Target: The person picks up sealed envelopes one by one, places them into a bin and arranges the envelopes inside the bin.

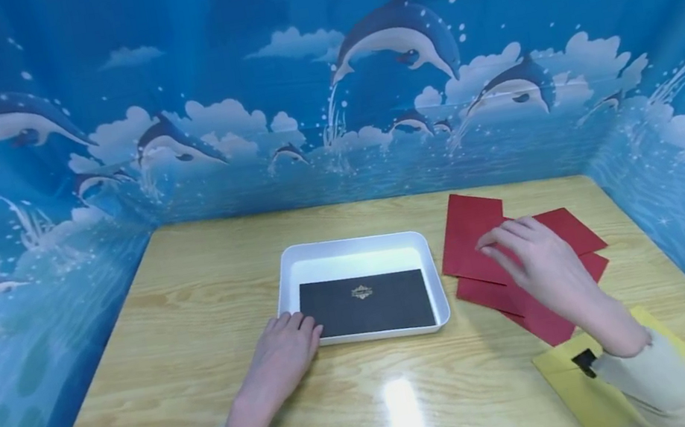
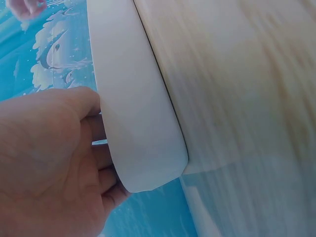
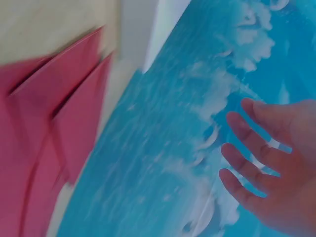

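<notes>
A white tray point(image 1: 351, 246) lies on the table with a black envelope point(image 1: 365, 308) in its front part; a gold emblem marks the envelope. My left hand point(image 1: 281, 356) holds the tray's front left corner, its fingertips over the rim beside the envelope. From the left wrist, the thumb and fingers of this hand point(image 2: 54, 153) bend about the tray's white wall point(image 2: 138, 108). Several red envelopes point(image 1: 471, 252) lie overlapping to the right of the tray. Over them hovers my right hand point(image 1: 538, 264), fingers loosely bent; the right wrist view shows nothing in this hand point(image 3: 271, 158).
Yellow envelopes point(image 1: 570, 375) lie at the front right, partly under my right forearm. A blue curtain point(image 1: 309, 174) with dolphins surrounds the back and sides of the wooden table point(image 1: 204, 282). A bright reflection shows on the table's front middle.
</notes>
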